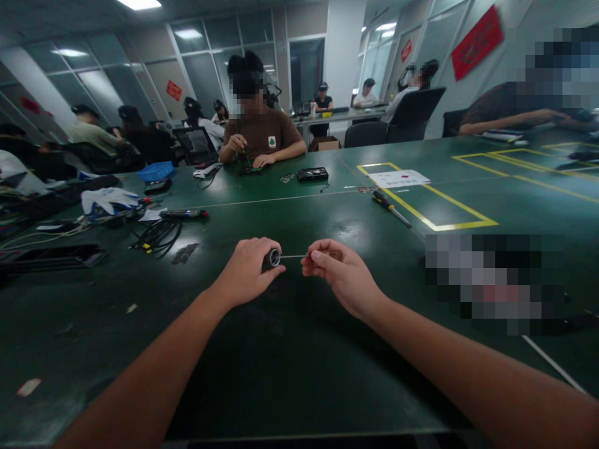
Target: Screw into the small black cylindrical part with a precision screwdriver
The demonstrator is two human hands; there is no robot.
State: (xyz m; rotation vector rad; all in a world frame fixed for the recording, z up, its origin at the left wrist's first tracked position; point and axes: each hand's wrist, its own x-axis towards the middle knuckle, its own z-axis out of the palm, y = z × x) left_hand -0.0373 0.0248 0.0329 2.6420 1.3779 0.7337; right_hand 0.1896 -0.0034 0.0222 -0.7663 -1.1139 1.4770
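Observation:
Above the green table, my left hand [246, 274] is closed around a short black cylinder [274, 257] whose round, ringed end faces right and towards me. Opposite it, my right hand [349, 277] pinches a thin metal-shafted tool [294, 256] that looks like a slim screwdriver. Its shaft lies level and points left, with the tip at the cylinder's ringed end. Whether the tip is inside the cylinder or only against it, I cannot tell. Fingers cover most of the tool's handle and the cylinder's body.
A larger yellow-and-black screwdriver [392, 207] lies ahead to the right, near a paper sheet [400, 179]. Coiled black cables [156, 238], a dark pen-shaped tool [183, 214] and white gloves [110, 201] lie left. Across the table, a person [264, 134] works on small parts.

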